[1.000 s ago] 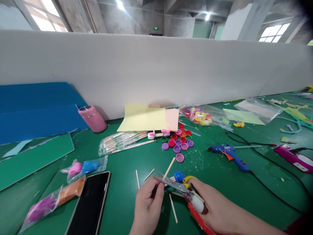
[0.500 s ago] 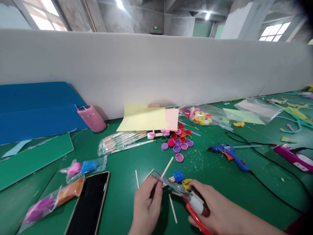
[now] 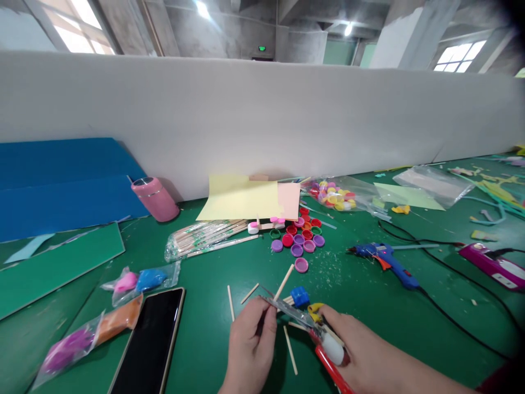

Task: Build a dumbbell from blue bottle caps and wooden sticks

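My left hand [image 3: 251, 342] is closed, pinching a thin wooden stick [image 3: 284, 283] that points up and away. My right hand [image 3: 361, 339] grips a pair of scissors [image 3: 293, 312] with a red handle; yellow and white parts show near the pivot. The blades lie across the stick just above my left fingertips. Behind the blades lie a blue lump [image 3: 299, 296] and several pale sticks, partly hidden. One loose stick [image 3: 290, 350] rests on the green table between my hands, and two more lie beyond my left hand.
A phone [image 3: 147, 339] and bagged coloured clay [image 3: 69, 350] lie at left. Ahead are bagged sticks [image 3: 209, 237], coloured caps [image 3: 297, 250] and yellow paper [image 3: 241, 198]. A blue glue gun [image 3: 385, 260] with its cord lies at right, near a magenta power strip [image 3: 492, 264]. A pink flask [image 3: 156, 200] stands behind.
My left hand and its stick have shifted slightly right, and the stick's upper end moved a little right. My right hand holds the scissors in nearly the same place.
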Demonstrator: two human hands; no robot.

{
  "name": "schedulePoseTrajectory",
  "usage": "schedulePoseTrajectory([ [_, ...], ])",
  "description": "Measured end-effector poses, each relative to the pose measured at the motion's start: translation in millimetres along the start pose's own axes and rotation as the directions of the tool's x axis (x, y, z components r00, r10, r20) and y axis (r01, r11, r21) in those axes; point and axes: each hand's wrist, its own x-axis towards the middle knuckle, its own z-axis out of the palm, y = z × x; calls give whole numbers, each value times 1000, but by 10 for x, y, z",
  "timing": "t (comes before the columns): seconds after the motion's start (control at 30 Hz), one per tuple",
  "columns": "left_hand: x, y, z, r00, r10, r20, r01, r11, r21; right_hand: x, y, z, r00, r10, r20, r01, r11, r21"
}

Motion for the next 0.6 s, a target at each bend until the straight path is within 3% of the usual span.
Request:
schedulePoseTrajectory([
  [0.3,-56,29,1,999,-40,17,42,995,-95,17,87,87,1000,12,4,-12,1000,-27],
  [0.6,13,-25,-37,959,-227,168,275,888,-369,48,114,53,998,-61,-34,60,998,-24],
])
